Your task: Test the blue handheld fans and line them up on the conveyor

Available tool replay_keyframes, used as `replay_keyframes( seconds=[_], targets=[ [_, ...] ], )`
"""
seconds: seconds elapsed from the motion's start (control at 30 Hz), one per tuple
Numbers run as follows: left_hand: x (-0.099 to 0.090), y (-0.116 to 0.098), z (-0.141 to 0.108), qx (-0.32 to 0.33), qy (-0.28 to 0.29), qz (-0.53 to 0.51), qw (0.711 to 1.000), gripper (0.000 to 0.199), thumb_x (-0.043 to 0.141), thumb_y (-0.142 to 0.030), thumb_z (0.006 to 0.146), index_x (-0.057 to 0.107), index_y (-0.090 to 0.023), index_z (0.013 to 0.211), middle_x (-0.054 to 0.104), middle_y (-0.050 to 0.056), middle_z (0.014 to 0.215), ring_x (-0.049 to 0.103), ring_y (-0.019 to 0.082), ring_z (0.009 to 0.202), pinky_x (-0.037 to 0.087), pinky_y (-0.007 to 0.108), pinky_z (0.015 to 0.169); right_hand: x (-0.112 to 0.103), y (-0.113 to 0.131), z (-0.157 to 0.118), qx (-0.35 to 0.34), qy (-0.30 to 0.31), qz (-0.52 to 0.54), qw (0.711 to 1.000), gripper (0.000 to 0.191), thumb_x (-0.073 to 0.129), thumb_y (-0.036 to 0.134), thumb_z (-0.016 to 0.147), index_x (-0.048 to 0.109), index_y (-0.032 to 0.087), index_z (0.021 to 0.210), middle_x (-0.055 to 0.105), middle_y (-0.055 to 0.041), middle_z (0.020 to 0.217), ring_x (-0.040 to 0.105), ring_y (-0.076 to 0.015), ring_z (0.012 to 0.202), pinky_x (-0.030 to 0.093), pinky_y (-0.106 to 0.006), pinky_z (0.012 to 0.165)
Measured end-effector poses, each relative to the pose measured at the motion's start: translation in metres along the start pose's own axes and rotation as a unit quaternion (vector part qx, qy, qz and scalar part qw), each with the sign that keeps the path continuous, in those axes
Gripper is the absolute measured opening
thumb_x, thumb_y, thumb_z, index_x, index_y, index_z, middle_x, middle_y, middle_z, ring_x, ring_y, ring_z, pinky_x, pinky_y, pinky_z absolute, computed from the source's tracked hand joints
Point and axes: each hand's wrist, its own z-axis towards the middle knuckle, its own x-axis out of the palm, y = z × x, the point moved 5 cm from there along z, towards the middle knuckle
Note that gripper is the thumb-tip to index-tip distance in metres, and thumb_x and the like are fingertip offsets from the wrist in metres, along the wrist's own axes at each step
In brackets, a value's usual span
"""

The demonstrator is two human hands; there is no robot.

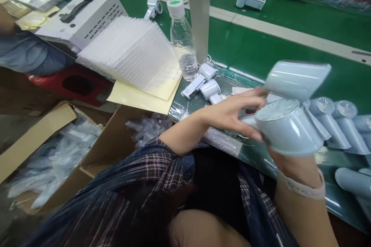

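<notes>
Two pale blue plastic parts are close together at the right of the head view: a rounded one (290,129) below and a slanted one (297,79) above it. My left hand (234,112) reaches in from the left, its thumb and fingers closed round the near side of the rounded part. Beneath that part is my right hand (295,164), with a pale band at the wrist; its fingers are hidden behind the part. Two small pale blue devices, one (207,71) behind the other (211,89), lie on the bench left of my hands.
A water bottle (184,46) stands beside a metal post (199,11). Bubble-wrap sheets (130,50) and a grey-white box (81,19) are at the left. Cardboard boxes (95,154) hold clear-wrapped pieces below. More pale blue devices (333,123) line the right. A person's sleeve (31,54) shows left.
</notes>
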Motion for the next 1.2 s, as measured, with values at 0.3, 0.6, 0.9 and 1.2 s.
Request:
replay_keyframes(
  seconds=[0.3, 0.6, 0.9, 1.2],
  targets=[
    [0.035, 0.041, -0.041, -0.102, -0.177, -0.327, 0.922, 0.068, 0.085, -0.070, 0.074, 0.064, -0.021, 0.116, 0.061, -0.001, 0.082, 0.060, 0.015, 0.070, 0.059, 0.036, 0.072, -0.020, -0.017, -0.036, 0.038, -0.032, 0.038, 0.998, 0.051, 0.097, 0.030, 0.072, 0.071, 0.027, 0.116, 0.074, -0.0004, 0.103, 0.072, -0.0189, 0.087, 0.063, -0.033, 0.075],
    [0.069, 0.045, -0.036, -0.102, -0.122, -0.304, 0.939, 0.068, 0.098, -0.034, 0.064, 0.052, -0.022, 0.112, 0.066, -0.002, 0.092, 0.068, 0.016, 0.077, 0.054, 0.037, 0.080, -0.028, -0.012, -0.058, 0.019, -0.073, 0.086, 0.993, 0.033, 0.088, 0.039, 0.081, 0.073, 0.021, 0.105, 0.075, -0.0035, 0.094, 0.072, -0.0195, 0.075, 0.064, -0.035, 0.068],
    [0.055, 0.038, -0.057, -0.143, -0.153, -0.257, 0.943, 0.077, 0.104, -0.045, 0.063, 0.055, -0.020, 0.117, 0.069, 0.003, 0.102, 0.069, 0.017, 0.090, 0.054, 0.038, 0.090, -0.010, -0.026, -0.048, 0.045, -0.071, 0.087, 0.993, 0.029, 0.084, 0.036, 0.081, 0.072, 0.021, 0.102, 0.076, -0.0033, 0.092, 0.070, -0.0180, 0.070, 0.061, -0.032, 0.059],
    [0.059, 0.027, -0.054, -0.149, -0.141, -0.299, 0.932, 0.066, 0.096, -0.040, 0.071, 0.054, -0.022, 0.118, 0.064, 0.000, 0.099, 0.066, 0.016, 0.085, 0.058, 0.036, 0.081, -0.004, -0.026, -0.051, 0.051, -0.054, 0.092, 0.993, 0.032, 0.081, 0.038, 0.082, 0.072, 0.023, 0.109, 0.075, -0.0034, 0.094, 0.069, -0.0179, 0.070, 0.060, -0.031, 0.056]
  ],
)
